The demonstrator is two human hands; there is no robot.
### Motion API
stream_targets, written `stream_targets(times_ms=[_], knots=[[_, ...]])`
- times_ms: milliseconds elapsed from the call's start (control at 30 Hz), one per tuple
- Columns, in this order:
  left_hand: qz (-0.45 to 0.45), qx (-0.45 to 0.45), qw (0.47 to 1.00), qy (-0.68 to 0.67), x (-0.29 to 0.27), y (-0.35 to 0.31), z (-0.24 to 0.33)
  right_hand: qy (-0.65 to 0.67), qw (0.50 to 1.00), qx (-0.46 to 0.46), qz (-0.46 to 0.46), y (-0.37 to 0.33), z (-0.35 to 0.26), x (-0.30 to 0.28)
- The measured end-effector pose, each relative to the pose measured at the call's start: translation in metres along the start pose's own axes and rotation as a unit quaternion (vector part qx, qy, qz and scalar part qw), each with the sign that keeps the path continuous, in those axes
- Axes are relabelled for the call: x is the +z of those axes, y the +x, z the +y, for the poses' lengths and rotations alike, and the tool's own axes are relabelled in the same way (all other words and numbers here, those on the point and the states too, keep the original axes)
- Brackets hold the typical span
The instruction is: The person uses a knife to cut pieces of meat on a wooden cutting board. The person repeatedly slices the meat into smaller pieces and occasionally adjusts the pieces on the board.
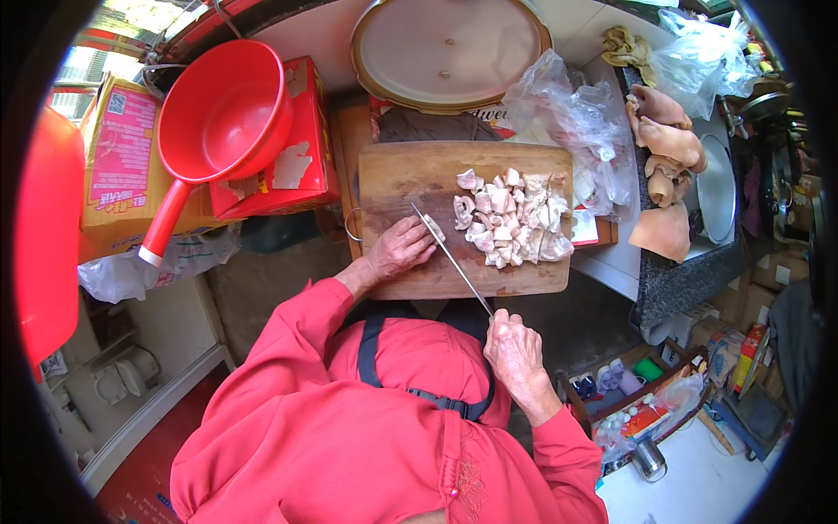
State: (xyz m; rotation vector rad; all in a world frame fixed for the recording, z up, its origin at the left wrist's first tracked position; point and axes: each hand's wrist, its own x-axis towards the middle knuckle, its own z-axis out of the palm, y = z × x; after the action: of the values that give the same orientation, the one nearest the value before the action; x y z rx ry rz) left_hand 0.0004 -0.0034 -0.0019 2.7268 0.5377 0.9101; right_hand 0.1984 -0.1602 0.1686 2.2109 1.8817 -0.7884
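Observation:
My right hand (517, 356) is wrapped round the handle of a long thin knife (460, 272). The blade slants up and left over the wooden cutting board (393, 175), its tip just beyond my left fingers. With closed fingers my left hand (401, 247) holds a small pale piece of meat (435, 229) against the board. That piece lies right at the blade, partly covered by it. A heap of cut pale meat chunks (506, 214), some with skin, covers the board's right half.
Larger skin-on meat pieces (661, 231) lie at right beside a white tray (716, 188). Crumpled plastic bags (580, 122) crowd the board's far right corner. A large round lid (449, 48) stands behind it. Left are a red dipper (223, 109) and cardboard boxes (122, 157).

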Motion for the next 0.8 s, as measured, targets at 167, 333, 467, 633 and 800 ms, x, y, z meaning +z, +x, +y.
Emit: stream_targets(times_ms=[167, 333, 467, 633, 800], knots=[[0.011, -0.03, 0.999, -0.03, -0.003, 0.001, 0.001, -0.025, 1.0, -0.005, -0.012, 0.008, 0.003, 0.002], [0.016, -0.045, 0.998, -0.051, -0.003, 0.002, 0.0, -0.018, 0.999, -0.027, 0.002, 0.024, 0.005, 0.017], [0.007, -0.055, 0.997, -0.05, -0.003, 0.001, 0.0, -0.025, 0.998, -0.036, 0.051, 0.061, -0.012, 0.052], [0.02, -0.071, 0.997, -0.005, -0.004, -0.001, 0.01, 0.17, 0.98, -0.038, 0.096, 0.088, 0.001, 0.064], [0.028, -0.063, 0.997, 0.027, -0.004, -0.003, 0.015, 0.242, 0.965, 0.005, 0.104, 0.056, 0.02, 0.049]])
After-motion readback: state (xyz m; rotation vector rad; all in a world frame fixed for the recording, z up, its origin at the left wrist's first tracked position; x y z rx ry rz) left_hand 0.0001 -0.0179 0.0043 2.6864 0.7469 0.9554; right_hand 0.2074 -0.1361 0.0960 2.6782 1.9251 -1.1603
